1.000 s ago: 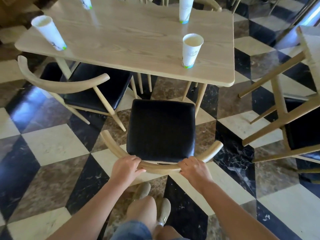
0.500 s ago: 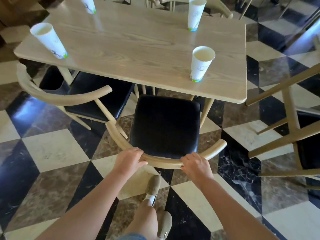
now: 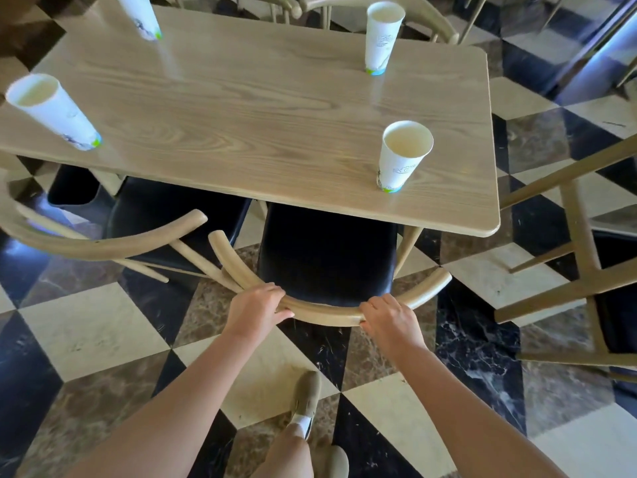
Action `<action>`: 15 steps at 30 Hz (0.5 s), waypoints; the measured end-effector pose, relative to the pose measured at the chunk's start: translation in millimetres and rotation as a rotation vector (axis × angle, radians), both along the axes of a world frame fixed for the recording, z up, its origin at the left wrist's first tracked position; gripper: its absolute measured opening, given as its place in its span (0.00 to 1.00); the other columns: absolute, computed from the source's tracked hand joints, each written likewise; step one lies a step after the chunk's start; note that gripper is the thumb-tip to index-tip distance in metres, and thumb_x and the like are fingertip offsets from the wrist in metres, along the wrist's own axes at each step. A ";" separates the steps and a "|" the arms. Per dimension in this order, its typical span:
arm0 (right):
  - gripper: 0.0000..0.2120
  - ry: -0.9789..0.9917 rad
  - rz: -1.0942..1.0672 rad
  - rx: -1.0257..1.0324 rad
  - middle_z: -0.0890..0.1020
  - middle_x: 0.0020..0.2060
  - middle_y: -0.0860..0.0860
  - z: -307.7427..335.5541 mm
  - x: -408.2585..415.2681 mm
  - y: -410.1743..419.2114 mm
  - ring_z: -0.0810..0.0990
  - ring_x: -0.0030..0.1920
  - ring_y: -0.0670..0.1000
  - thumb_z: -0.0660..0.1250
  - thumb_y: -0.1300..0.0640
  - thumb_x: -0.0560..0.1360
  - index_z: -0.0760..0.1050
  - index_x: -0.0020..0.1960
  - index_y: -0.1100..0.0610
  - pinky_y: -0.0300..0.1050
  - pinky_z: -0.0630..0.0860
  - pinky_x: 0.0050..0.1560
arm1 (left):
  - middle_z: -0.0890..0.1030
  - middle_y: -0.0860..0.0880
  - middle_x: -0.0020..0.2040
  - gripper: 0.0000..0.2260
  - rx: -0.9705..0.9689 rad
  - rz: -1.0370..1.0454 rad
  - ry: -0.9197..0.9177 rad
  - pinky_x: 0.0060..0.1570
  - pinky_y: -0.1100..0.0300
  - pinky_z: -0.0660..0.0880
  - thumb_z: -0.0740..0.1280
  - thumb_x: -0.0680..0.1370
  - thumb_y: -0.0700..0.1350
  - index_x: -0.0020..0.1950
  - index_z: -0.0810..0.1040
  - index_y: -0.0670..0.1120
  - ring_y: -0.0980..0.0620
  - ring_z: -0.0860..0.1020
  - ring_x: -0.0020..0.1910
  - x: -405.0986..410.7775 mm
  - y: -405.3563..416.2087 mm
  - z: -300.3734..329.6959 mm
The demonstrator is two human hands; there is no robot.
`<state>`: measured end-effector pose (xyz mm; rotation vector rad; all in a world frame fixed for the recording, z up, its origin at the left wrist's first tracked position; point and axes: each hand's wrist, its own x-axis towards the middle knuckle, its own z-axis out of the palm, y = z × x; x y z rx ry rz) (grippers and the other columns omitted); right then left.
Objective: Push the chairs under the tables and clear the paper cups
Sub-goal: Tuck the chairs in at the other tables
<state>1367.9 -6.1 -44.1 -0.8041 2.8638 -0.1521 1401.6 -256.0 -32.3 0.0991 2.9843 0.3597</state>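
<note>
A wooden chair (image 3: 327,267) with a black seat stands in front of me, its seat about half under the light wood table (image 3: 262,119). My left hand (image 3: 256,310) and my right hand (image 3: 389,319) both grip its curved backrest rail. Several white paper cups stand on the table: one near the front right edge (image 3: 401,157), one at the far right (image 3: 381,37), one at the left edge (image 3: 51,110), one at the far left (image 3: 139,15).
A second black-seated chair (image 3: 144,222) sits to the left, partly under the table, its rail close to my chair's rail. Another wooden chair frame (image 3: 582,257) stands at the right. More chair backs (image 3: 375,3) line the far side. The floor is checkered marble.
The chair has slid forward, its seat going from fully exposed to about half under the table. I have stepped closer; both hands keep their grip on the backrest.
</note>
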 end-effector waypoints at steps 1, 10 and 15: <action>0.14 -0.004 -0.007 0.005 0.78 0.27 0.51 -0.4 -4.5 -2.1 0.77 0.29 0.53 0.82 0.62 0.54 0.78 0.34 0.58 0.45 0.77 0.24 | 0.85 0.45 0.38 0.19 0.003 -0.003 0.009 0.33 0.56 0.80 0.80 0.59 0.50 0.43 0.83 0.40 0.48 0.83 0.36 -5.4 -1.8 -0.2; 0.15 -0.033 0.026 0.009 0.77 0.26 0.52 -2.1 -26.2 -9.0 0.75 0.29 0.54 0.82 0.63 0.54 0.77 0.33 0.58 0.46 0.76 0.23 | 0.85 0.43 0.39 0.20 0.014 -0.030 0.072 0.32 0.52 0.81 0.81 0.57 0.48 0.42 0.84 0.39 0.47 0.83 0.40 -29.0 -10.9 -1.6; 0.14 -0.038 0.012 0.019 0.77 0.28 0.52 -1.4 -26.1 -9.2 0.76 0.30 0.54 0.81 0.59 0.57 0.77 0.35 0.58 0.46 0.76 0.24 | 0.85 0.43 0.41 0.20 0.022 -0.041 0.106 0.36 0.52 0.80 0.81 0.58 0.48 0.43 0.83 0.39 0.47 0.83 0.42 -25.6 -12.8 -6.1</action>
